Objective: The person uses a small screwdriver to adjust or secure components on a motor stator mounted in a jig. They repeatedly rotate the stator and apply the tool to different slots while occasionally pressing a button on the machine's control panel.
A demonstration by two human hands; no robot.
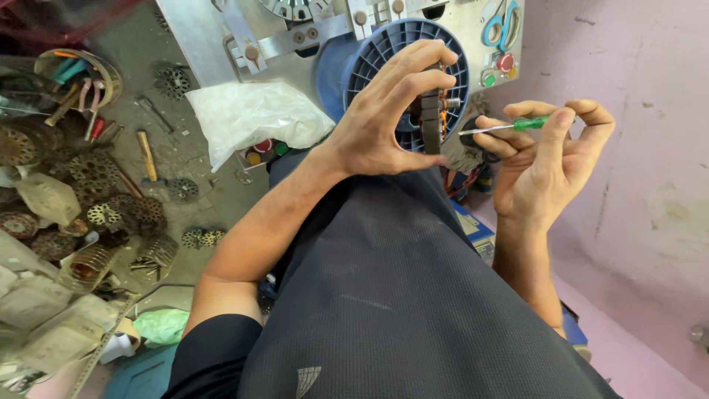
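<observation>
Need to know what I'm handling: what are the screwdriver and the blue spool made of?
The screwdriver in the right hand looks like a bare, shiny steel shaft with a translucent green plastic handle. The blue spool behind the left hand looks like matte moulded plastic, judging by its ribbed face.

Soft, even daylight is falling across my work from above, keeping the scene fairly bright, with my left hand (384, 122) and right hand (543, 159) showing evenly lit and sharp, casting only faint shadows. The pink wall (635, 148) is glowing a little washed out, while the dark shirt (399, 295) over my chest is swallowing detail. The wide lens is bending the edges, and the cluttered floor (59, 185) at my left is going slightly soft and dimmer.
</observation>
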